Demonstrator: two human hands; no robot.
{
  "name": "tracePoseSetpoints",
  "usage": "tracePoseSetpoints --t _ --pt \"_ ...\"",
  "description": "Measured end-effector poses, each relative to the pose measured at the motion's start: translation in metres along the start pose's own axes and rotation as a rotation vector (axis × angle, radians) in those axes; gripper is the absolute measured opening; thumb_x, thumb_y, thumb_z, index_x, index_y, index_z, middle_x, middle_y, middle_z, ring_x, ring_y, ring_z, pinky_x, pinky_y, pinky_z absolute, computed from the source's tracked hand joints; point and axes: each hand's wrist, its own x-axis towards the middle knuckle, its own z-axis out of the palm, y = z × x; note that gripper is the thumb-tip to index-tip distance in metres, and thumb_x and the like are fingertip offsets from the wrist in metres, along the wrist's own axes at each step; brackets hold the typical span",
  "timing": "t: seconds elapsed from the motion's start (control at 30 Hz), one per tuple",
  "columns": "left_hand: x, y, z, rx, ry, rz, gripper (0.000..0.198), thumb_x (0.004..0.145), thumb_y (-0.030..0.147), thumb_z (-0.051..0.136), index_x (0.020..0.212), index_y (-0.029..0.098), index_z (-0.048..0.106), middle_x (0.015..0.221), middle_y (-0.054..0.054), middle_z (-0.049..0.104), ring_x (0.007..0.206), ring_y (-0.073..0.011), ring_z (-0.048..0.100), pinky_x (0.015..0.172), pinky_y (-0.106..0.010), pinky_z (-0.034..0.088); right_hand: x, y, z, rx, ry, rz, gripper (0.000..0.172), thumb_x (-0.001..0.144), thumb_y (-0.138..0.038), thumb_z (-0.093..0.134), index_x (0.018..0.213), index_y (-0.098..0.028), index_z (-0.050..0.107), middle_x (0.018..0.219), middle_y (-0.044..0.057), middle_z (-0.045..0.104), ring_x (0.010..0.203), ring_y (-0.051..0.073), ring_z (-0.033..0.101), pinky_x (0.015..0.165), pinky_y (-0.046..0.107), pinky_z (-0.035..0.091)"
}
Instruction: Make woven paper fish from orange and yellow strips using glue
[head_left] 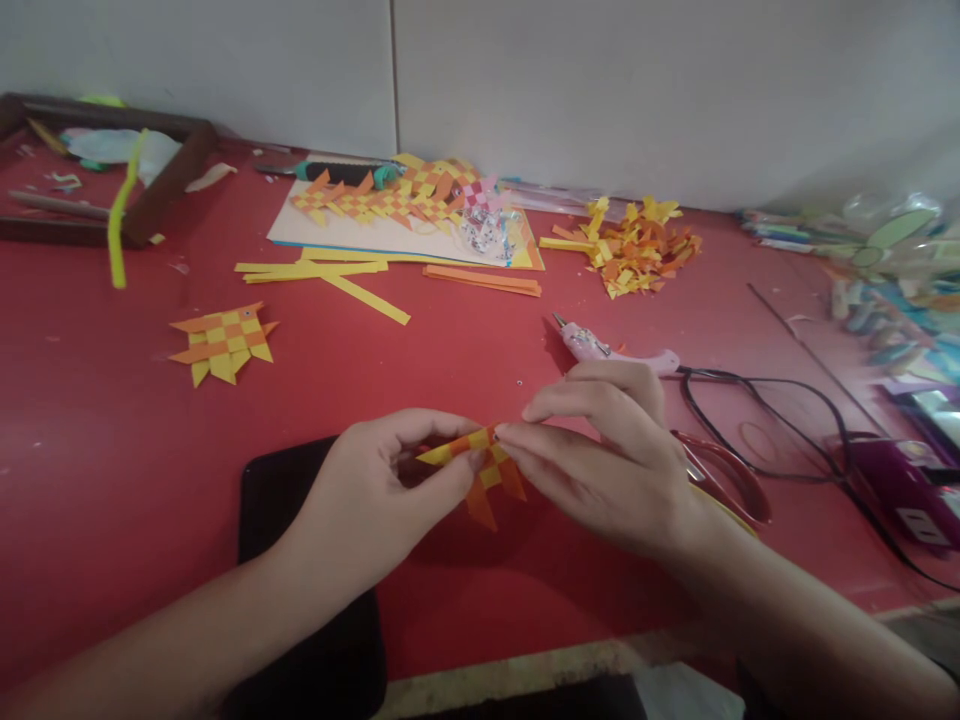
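Left hand [382, 490] pinches the woven paper fish [492, 472] over the red table [465, 360]; right hand [619, 465] has fingertips at its little eye [496, 434], can't tell if gripping. Light, steady pressure probably works best, avoiding creases.

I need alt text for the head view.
The left hand pinches a woven orange-and-yellow paper fish above a red table, with the right hand at its edge. A similar fish lies farther left; a pink glue gun lies beyond the right hand.
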Motion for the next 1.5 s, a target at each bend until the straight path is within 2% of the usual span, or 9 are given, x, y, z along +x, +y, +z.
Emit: tracePoseSetpoints --t 0.17,0.33,0.53,0.7,1.5 --pt "0.0005 -0.0015 -0.0005 -0.001 0.023 0.035 0.014 0.081 0.027 0.071 0.093 0.022 0.075 0.088 0.000 0.077 0.077 -0.0151 0.073 0.066 -0.020 0.058 0.0053 -0.0003 -0.0018 0.140 0.041 0.062 0.016 0.084 -0.017 0.069 0.100 -0.020 0.066 0.093 0.007 0.065 0.086 0.021 0.059 0.083 0.041 0.048" --pt "-0.0014 0.0014 -0.0001 0.019 -0.008 0.114 0.010 0.083 0.024 0.070 0.092 0.023 0.074 0.086 0.002 0.077 0.075 -0.0119 0.073 0.068 -0.017 0.059 0.0067 -0.0020 -0.0030 0.445 -0.090 0.298 0.026 0.082 -0.026 0.072 0.104 -0.016 0.065 0.097 0.008 0.066 0.092 0.019 0.063 0.079 0.035 0.052" --pt "-0.0032 0.0031 0.0007 0.045 0.006 0.204 0.009 0.081 0.020 0.071 0.086 0.021 0.064 0.079 0.004 0.073 0.070 -0.0090 0.071 0.063 -0.012 0.056 0.0051 -0.0006 0.0009 0.720 -0.132 0.372 0.010 0.082 -0.022 0.073 0.090 -0.018 0.069 0.084 0.003 0.068 0.079 0.013 0.063 0.072 0.028 0.052" --pt "-0.0039 0.0023 0.0007 0.067 -0.016 0.233 0.009 0.082 0.018 0.069 0.084 0.021 0.061 0.077 0.004 0.072 0.069 -0.0083 0.071 0.062 -0.012 0.054 0.0067 -0.0008 0.0006 0.786 -0.136 0.386 0.004 0.083 -0.017 0.070 0.087 -0.018 0.070 0.081 0.003 0.068 0.076 0.013 0.062 0.071 0.028 0.052" --pt "-0.0061 -0.0013 0.0014 0.277 0.008 0.373 0.007 0.086 0.019 0.067 0.086 0.024 0.063 0.077 0.007 0.071 0.066 -0.0068 0.068 0.061 -0.012 0.052 0.0067 -0.0014 0.0003 0.834 -0.153 0.393 0.009 0.080 -0.011 0.068 0.083 -0.019 0.068 0.079 0.002 0.068 0.074 0.014 0.062 0.071 0.029 0.051"
